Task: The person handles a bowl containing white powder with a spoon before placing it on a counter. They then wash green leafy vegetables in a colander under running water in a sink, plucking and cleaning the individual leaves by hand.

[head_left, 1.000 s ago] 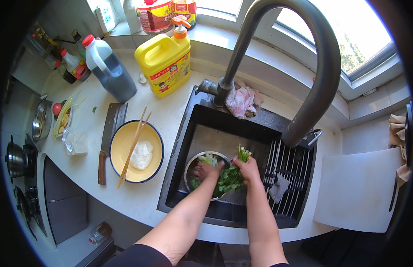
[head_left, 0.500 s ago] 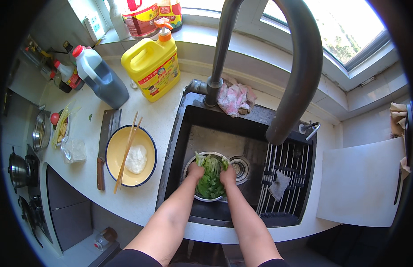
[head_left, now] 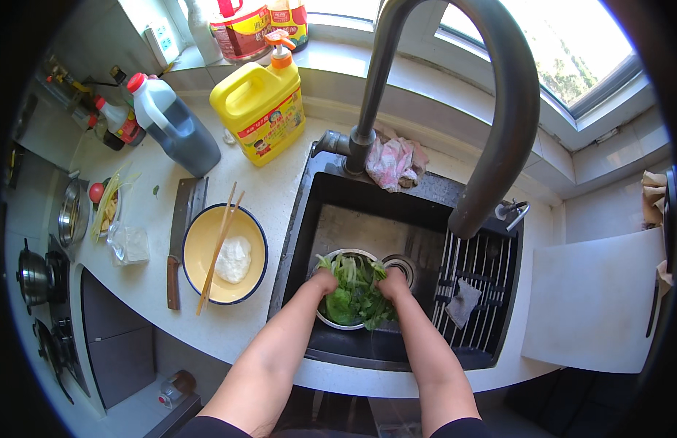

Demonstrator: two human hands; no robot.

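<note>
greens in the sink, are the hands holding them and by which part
The right hand appears to hold the greens near their stems; the left hand is at their left, its grip hidden.

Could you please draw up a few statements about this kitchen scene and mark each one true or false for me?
1. The left hand and right hand are both at the greens in the metal bowl. True.
2. The chopsticks lie in the sink. False: the chopsticks lie across the yellow bowl.
3. The cleaver lies to the left of the yellow bowl. True.
4. The red-capped jug stands to the right of the yellow jug. False: the red-capped jug stands to its left.
5. The grey cloth lies on the rack. True.
6. The pink cloth is draped over the rack. False: the pink cloth lies beside the base of the tap.
</note>
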